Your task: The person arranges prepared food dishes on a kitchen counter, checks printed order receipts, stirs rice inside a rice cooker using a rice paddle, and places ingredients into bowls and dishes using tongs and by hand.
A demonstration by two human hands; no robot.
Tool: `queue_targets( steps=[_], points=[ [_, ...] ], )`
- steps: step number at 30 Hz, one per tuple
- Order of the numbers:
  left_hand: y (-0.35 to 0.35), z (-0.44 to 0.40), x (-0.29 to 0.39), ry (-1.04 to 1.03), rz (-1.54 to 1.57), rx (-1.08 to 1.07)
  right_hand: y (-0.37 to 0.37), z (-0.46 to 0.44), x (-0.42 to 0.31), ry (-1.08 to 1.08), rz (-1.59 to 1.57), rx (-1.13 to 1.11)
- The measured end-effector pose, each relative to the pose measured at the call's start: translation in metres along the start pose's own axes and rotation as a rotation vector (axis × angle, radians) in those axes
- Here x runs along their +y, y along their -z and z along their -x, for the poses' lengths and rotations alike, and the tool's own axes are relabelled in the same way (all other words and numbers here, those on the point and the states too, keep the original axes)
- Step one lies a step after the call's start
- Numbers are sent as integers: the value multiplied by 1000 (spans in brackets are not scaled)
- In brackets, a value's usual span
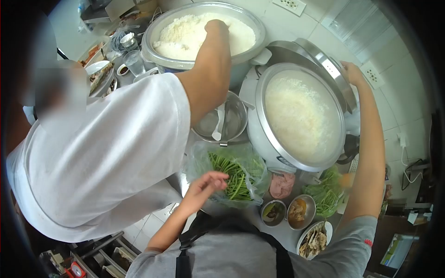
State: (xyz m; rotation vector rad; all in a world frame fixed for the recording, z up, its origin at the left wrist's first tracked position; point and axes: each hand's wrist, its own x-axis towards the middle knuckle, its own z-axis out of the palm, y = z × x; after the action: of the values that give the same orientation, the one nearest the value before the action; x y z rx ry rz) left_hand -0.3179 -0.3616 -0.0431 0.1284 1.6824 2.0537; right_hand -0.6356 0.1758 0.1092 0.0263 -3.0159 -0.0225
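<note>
My right hand (353,74) grips the edge of a shiny metal lid (330,69), held tilted up behind a large rice cooker (259,134). Inside that cooker, whitish rice (296,120) looks wet and steamy. My left hand (204,187) hovers at the edge of a clear plastic bag (199,155) of long green beans (236,178). Its fingers are loosely bent and apart, with nothing seen in them. Whether its fingertips touch the bag I cannot tell.
At left, a co-worker in a white shirt (125,134) has a hand (217,28) in a big pot (148,41) of white rice. A steel pot (243,123) with a white spoon (219,125), a pink cloth (282,184), small bowls (301,227) and bagged greens (327,190) crowd the counter.
</note>
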Motion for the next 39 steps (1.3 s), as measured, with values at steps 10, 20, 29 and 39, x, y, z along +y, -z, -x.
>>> queue_targets(
  steps=[10, 20, 29, 39],
  points=[
    [28, -122, -5, -565, -1265, 553, 62, 155, -200, 152, -371, 451],
    [26, -98, 18, -718, -1118, 628, -56, 326, -327, 22, -1532, -494],
    [-20, -8, 22, -542, -1021, 439, -122, 249, -391, -486, -1922, -666],
    [-25, -15, 10, -634, -992, 133, -129, 248, -371, -6, -1118, -520]
  ],
)
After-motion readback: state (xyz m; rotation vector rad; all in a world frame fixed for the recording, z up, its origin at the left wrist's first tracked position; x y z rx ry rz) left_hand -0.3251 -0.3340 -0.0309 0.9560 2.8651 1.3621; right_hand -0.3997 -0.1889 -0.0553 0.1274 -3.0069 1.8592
